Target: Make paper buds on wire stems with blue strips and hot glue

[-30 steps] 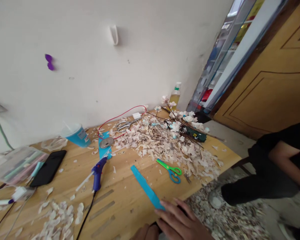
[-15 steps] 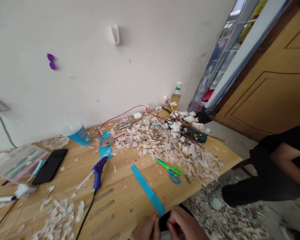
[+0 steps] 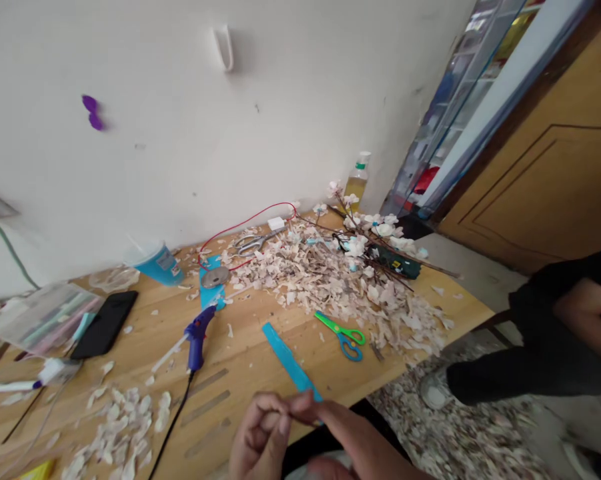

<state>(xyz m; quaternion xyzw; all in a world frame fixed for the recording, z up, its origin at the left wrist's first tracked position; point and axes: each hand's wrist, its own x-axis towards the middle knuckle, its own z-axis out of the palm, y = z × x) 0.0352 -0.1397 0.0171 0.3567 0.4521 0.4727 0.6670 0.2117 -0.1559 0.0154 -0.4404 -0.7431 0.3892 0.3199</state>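
Note:
Low in the view my left hand (image 3: 261, 437) and my right hand (image 3: 363, 443) meet fingertip to fingertip at the table's front edge. Both are closed in a pinch. A thin brownish sliver shows between the fingers, too small to name. Just beyond them lies a blue strip (image 3: 287, 360), its near end hidden behind my hands. Green and blue scissors (image 3: 341, 335) rest to the right of the strip. A purple glue gun (image 3: 196, 341) with a black cord is on the left.
Pale petals (image 3: 310, 273) are heaped at the back, with flowering branches (image 3: 375, 240), a bottle (image 3: 356, 180) and metal scissors (image 3: 250, 244). Leftward are a blue cup (image 3: 160, 265), a black phone (image 3: 105, 325) and loose petals (image 3: 117, 427). A person in dark trousers (image 3: 500, 373) sits at right.
My hands have risen and moved slightly left, with the fingers more fully in view and now covering the near end of the blue strip. The camera has shifted a little.

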